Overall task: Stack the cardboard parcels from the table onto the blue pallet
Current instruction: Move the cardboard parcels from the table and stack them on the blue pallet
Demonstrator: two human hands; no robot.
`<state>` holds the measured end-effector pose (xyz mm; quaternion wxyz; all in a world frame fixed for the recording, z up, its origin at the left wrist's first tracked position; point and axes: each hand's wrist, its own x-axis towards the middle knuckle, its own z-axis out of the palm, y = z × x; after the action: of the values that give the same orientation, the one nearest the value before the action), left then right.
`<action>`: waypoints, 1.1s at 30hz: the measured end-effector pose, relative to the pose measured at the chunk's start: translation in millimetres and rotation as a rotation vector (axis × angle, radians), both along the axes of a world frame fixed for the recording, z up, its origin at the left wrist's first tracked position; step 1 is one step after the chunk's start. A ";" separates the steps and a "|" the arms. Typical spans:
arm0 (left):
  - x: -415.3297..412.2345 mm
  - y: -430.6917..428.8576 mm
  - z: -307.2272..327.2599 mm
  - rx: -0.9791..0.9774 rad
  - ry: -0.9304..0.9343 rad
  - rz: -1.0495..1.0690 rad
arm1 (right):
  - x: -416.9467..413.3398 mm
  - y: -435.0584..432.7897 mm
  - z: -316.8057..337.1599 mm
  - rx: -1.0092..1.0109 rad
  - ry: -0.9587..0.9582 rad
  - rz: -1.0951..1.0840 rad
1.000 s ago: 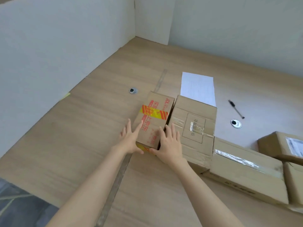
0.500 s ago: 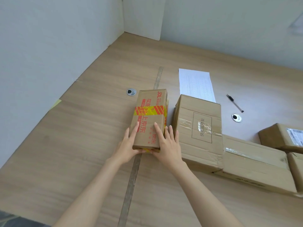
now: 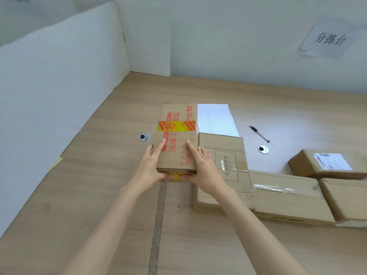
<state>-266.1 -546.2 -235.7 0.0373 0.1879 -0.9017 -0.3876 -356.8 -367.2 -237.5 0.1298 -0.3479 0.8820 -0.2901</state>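
Parcel [image 3: 176, 139] of brown cardboard, long and narrow, sits in the middle of the counter [image 3: 99, 195], over the dark seam [image 3: 158, 225] that runs near to far. Its top face carries red printed characters and 1 band of yellow-and-red tape [image 3: 176, 126] across the far half; more yellow tape shows at its near end. Whether its underside touches the counter cannot be told.

Both hands grip the parcel at its near end. The left hand [image 3: 151, 167] holds the left side, the right hand [image 3: 204, 169] the right side. On each hand 1 finger lies straight along the top face, the thumb pinches the near end, and the other fingers [image 3: 203, 153] press against the side.

Just right of it lies a 2nd parcel [image 3: 220, 163], flat, with clear tape and a printed rectangle. A long parcel [image 3: 288, 199] touches that one's right side, and an edge parcel [image 3: 345, 195] lies further right. A labelled parcel [image 3: 325, 165] with a white sticker lies beyond those 2.

Farther off lie a paper sheet [image 3: 216, 120], partly hidden by the held parcel's far end, and a pen [image 3: 259, 133] to the right. 2 round grommets [image 3: 144, 137] sit in the counter. A sign [image 3: 329, 38] hangs on the far wall.
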 end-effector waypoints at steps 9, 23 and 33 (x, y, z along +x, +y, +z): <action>-85.1 109.5 120.2 -0.089 0.097 -0.236 | -54.7 129.0 109.3 -0.104 -0.016 -0.193; -122.3 422.9 225.9 -0.182 0.243 -0.370 | -66.3 461.0 231.4 -0.200 0.005 -0.297; -140.8 680.9 262.0 -0.151 0.301 -0.538 | -47.3 720.8 272.8 -0.206 0.076 -0.434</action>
<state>-406.9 134.7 26.3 0.0803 -0.1198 -0.9297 -0.3389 -404.1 353.5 35.3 -0.0049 -0.1721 0.9062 -0.3863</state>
